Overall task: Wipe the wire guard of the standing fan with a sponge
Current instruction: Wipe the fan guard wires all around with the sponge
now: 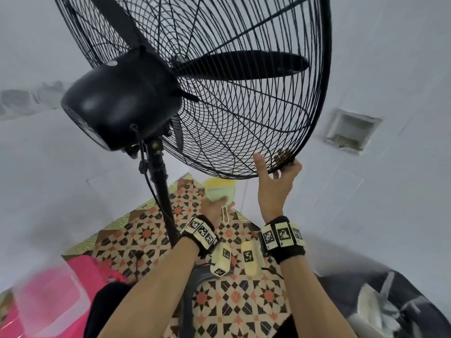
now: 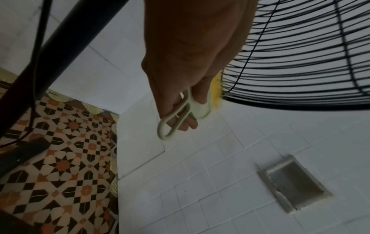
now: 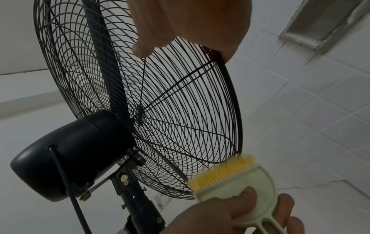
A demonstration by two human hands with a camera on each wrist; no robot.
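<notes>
The black wire guard [image 1: 244, 106] of the standing fan fills the top of the head view, seen from behind and below. My right hand [image 1: 275, 164] grips its lower rim, thumb on the rear wires and fingers curled round the edge; the right wrist view has this hand [image 3: 190, 31] at the top. My left hand [image 1: 217, 204] holds the sponge [image 1: 219, 191], a pale green plastic holder with a yellow scrubbing head. The sponge's yellow head [image 3: 224, 171] touches the guard's [image 3: 180, 110] bottom edge. In the left wrist view, my fingers wrap the sponge's looped handle [image 2: 172, 125].
The black motor housing [image 1: 117, 106], the pole [image 1: 161, 191] and a hanging cable stand left of my hands. Below lies a patterned floor [image 1: 231, 301]. A pink tub with a clear lid [image 1: 48, 301] sits lower left. The white tiled wall has a recess [image 1: 351, 130].
</notes>
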